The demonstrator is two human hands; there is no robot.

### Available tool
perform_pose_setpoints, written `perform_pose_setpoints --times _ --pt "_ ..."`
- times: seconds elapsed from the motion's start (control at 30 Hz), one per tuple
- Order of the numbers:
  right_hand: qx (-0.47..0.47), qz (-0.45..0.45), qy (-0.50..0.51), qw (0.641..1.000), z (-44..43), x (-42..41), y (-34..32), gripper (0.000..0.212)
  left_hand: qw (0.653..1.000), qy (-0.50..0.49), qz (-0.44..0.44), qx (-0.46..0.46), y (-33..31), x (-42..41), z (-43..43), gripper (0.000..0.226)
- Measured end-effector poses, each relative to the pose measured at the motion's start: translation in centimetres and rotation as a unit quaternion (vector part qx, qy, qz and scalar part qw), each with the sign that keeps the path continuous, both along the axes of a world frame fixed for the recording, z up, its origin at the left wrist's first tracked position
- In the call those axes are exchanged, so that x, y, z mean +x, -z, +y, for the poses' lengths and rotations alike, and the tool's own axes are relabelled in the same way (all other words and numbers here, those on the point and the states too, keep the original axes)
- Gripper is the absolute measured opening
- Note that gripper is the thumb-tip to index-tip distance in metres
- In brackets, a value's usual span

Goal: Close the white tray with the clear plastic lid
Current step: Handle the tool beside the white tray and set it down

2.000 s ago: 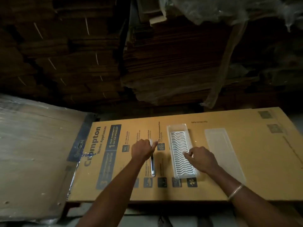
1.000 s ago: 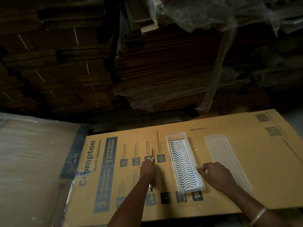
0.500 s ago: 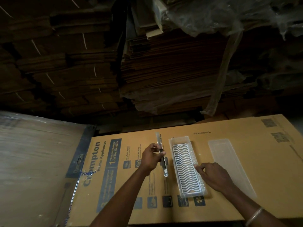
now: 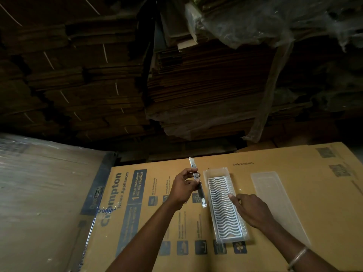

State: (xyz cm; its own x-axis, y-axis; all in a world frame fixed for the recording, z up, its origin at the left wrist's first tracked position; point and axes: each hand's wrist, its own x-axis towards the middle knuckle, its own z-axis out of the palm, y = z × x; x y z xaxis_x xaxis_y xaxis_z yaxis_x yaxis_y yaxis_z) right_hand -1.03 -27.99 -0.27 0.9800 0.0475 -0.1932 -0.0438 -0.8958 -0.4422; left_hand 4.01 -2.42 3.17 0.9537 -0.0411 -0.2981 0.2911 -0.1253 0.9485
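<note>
A long white tray (image 4: 215, 171) with a wavy ribbed insert lies lengthwise on a flat printed cardboard box (image 4: 294, 193). The clear plastic lid (image 4: 275, 195) lies flat on the box to the tray's right, apart from it. My left hand (image 4: 183, 188) holds a slim metal strip (image 4: 198, 183) lifted off the box, just left of the tray's far half. My right hand (image 4: 251, 210) rests on the tray's right rim near its middle, fingers spread, holding nothing.
A plastic-wrapped cardboard sheet (image 4: 45, 193) lies to the left of the box. Tall stacks of flattened cartons (image 4: 196, 85) rise behind the box's far edge, with loose plastic wrap (image 4: 255, 16) hanging at the upper right.
My left hand picked the metal strip up off the box and raised it beside the tray. My right hand slid from the tray's near end up to its middle.
</note>
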Motion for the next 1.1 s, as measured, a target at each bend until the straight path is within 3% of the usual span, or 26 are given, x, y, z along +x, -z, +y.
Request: perform_pose_setpoints --times 0.2,0.33,0.43,0.6,0.77,0.9,1.1 --pt "0.002 -0.02 -0.005 1.0 0.2 0.5 -0.6 0.094 0.999 0.045 0.005 0.018 -0.3 0.5 0.1 0.076" --pt "0.003 -0.025 -0.008 1.0 0.1 0.8 -0.6 0.089 0.999 0.044 0.002 0.021 -0.3 0.7 0.0 0.085" --pt "-0.002 -0.015 -0.008 1.0 0.0 0.8 -0.7 0.08 0.999 0.046 0.001 0.028 -0.6 0.5 -0.1 0.085" --pt "-0.004 -0.015 -0.008 1.0 -0.4 0.5 -0.5 0.084 0.997 0.07 0.0 0.042 -0.5 -0.1 -0.6 0.083" --pt "0.007 -0.006 0.001 1.0 -1.3 0.0 0.2 0.086 0.995 0.088 -0.011 0.05 0.2 -1.2 -2.8 0.043" --pt "0.012 0.021 0.014 1.0 -2.4 -0.7 0.2 0.064 0.996 0.076 0.004 0.05 1.5 -1.4 -4.7 0.025" --pt "-0.009 0.041 0.054 0.998 -5.2 -1.8 1.3 0.06 0.994 0.025 0.078 0.076 3.9 -1.3 -6.7 0.042"
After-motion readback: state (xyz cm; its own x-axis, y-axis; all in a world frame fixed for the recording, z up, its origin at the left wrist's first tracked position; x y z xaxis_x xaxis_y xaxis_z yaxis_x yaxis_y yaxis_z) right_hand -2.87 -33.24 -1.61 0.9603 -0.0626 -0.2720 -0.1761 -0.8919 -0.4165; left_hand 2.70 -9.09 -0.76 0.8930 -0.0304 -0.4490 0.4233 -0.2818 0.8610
